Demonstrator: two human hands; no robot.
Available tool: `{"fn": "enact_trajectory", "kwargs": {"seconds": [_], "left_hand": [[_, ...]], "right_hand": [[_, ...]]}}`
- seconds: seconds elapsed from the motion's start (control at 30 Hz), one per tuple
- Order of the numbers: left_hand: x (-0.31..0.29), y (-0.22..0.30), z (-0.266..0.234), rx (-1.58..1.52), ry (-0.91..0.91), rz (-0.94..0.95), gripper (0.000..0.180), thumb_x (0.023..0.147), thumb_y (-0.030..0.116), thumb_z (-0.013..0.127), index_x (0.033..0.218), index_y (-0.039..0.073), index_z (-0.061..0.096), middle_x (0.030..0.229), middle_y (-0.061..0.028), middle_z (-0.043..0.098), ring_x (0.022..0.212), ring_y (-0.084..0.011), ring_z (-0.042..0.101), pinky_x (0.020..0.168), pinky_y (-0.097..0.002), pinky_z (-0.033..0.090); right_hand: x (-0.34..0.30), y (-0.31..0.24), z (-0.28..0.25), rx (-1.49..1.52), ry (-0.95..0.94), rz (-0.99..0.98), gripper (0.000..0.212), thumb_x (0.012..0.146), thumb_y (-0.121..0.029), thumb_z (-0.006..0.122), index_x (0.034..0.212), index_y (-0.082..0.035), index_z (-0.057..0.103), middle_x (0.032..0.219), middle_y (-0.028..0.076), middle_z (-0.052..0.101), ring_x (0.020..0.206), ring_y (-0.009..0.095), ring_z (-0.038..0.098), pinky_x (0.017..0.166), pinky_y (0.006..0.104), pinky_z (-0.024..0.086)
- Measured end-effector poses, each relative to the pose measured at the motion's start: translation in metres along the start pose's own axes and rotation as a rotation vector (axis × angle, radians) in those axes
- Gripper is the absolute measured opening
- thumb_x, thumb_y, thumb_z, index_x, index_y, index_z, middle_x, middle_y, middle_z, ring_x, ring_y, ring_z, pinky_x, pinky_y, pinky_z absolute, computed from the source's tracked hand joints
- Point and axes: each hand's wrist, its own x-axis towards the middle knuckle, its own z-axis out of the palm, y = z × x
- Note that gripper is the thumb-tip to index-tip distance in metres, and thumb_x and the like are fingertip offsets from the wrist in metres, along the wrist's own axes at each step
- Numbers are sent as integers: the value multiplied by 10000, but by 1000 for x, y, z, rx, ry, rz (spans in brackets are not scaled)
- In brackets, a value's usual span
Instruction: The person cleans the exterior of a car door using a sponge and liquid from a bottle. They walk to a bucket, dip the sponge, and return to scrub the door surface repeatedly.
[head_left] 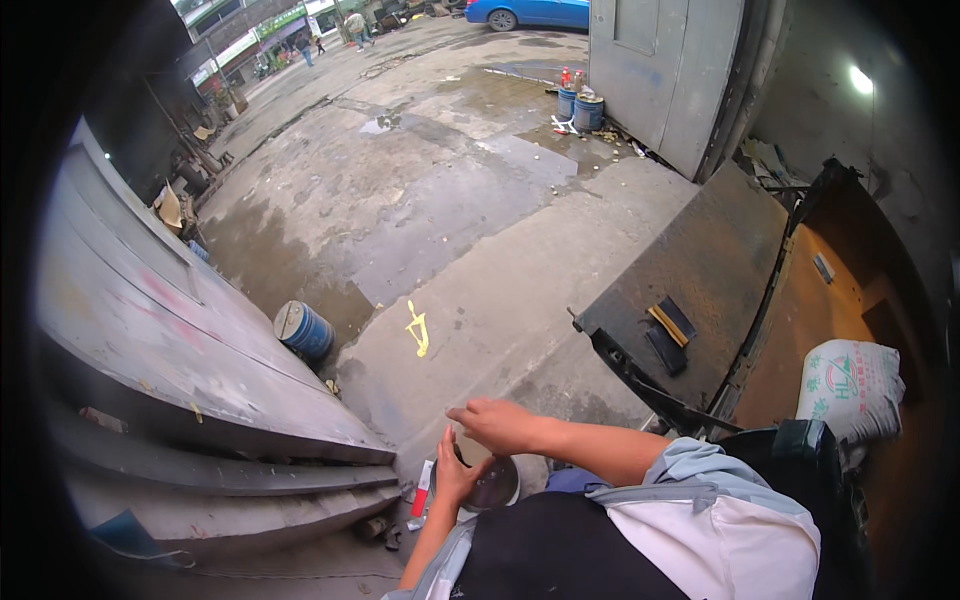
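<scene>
Low in front of my body, my two hands come close together above a dark round bucket (494, 488). My left hand (453, 478) points its fingers upward, with the thumb spread off to the right. Just above it, my right hand (497, 424) reaches across to the left, its fingers stretched out over the left fingertips. Nothing shows in either palm, though the inner side of the right hand is hidden. Part of the bucket's rim lies behind the hands. Beside it on the left is a flat red and white object (422, 490).
A blue drum (304, 331) stands by the grey metal door (190, 290) on the left. To my right are a rusty metal panel (690, 250) bearing a black and tan block (672, 322), and a white sack (850, 385). Blue buckets (588, 112) sit by the far door.
</scene>
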Motion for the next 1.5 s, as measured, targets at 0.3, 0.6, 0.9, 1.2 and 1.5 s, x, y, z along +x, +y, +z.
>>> {"fn": "enact_trajectory", "kwargs": {"seconds": [0.3, 0.6, 0.9, 1.2, 1.5], "left_hand": [[3, -47, 2, -108, -100, -381, 735, 833, 307, 813, 1388, -63, 504, 1331, -239, 575, 1138, -302, 657, 968, -400, 535], [4, -24, 20, -198, -82, -484, 610, 876, 238, 780, 1361, -43, 541, 1275, -204, 632, 1138, -255, 646, 981, -358, 519], [6, -44, 27, -226, -63, -513, 561, 889, 247, 756, 1337, -37, 573, 1239, -193, 665, 1136, -252, 643, 975, -366, 516], [7, -51, 32, -205, -62, -512, 544, 889, 241, 750, 1324, -41, 583, 1218, -195, 676, 1119, -258, 654, 965, -364, 522], [-1, -40, 25, -206, -43, -579, 547, 892, 231, 752, 1334, -38, 576, 1221, -195, 675, 1119, -253, 654, 971, -364, 521]], "right_hand": [[-52, 139, -129, -170, 472, 211, 453, 893, -139, 617, 1335, -79, 534, 1059, 190, 616, 1030, 408, 600, 879, 498, 507], [-90, 295, -172, -406, 507, 487, 421, 890, -133, 629, 1303, -83, 559, 1036, 198, 622, 1020, 417, 603, 882, 513, 510], [-90, 307, -211, -278, 293, 744, 447, 887, -207, 636, 1307, -81, 549, 1187, 208, 629, 1110, 413, 618, 935, 507, 519], [-126, 355, -235, 537, 696, 996, 607, 897, -379, 678, 1380, -35, 551, 1162, 255, 685, 1109, 365, 664, 962, 452, 519], [-235, 359, -84, 25, 144, 1349, 1096, 801, -441, 792, 1618, -163, 116, 1626, 140, 270, 1495, 349, 260, 1153, 604, 316]]}}
